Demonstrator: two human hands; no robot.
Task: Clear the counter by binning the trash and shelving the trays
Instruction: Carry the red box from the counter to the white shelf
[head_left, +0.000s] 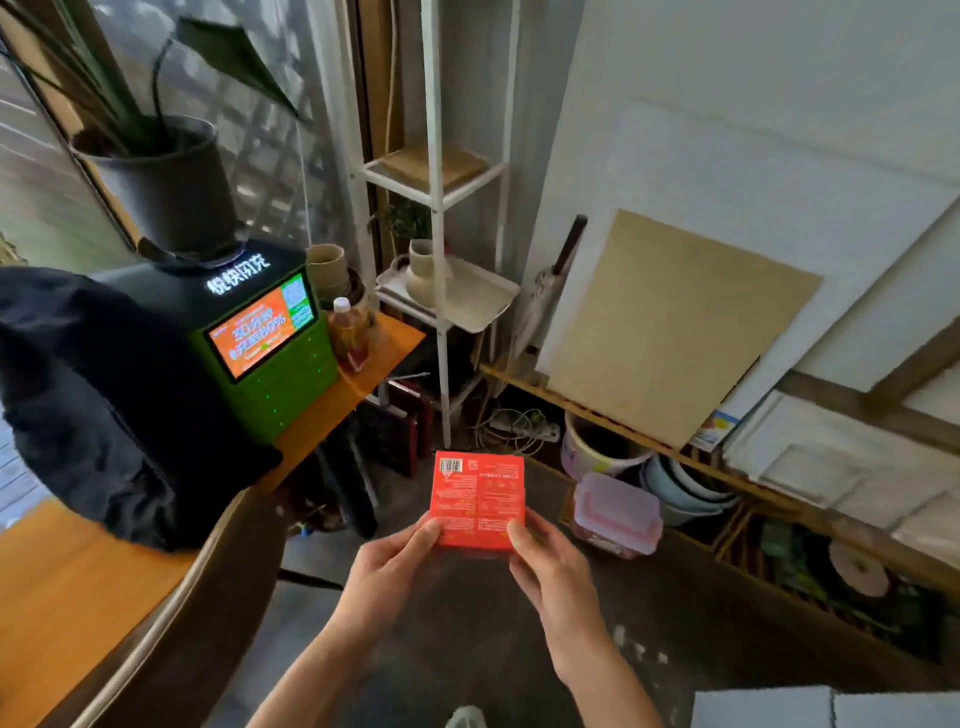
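A flat red carton (478, 493) with a barcode and white print faces me, held up over the floor in the middle of the view. My left hand (387, 566) pinches its lower left corner with the thumb on top. My right hand (550, 566) pinches the lower right corner the same way. A white tray (480, 304) lies on the middle level of the white shelf rack (439, 208) ahead, carrying a beige jug (423, 275). The orange wooden counter (62, 587) runs along my left.
On the counter stand a black bag (88, 410), a green charging kiosk (265, 348) with a potted plant (166, 182) on it, a drink bottle (349, 332) and paper cups (326, 270). A lidded plastic box (618, 512), buckets and leaning boards (675, 332) crowd the floor at right.
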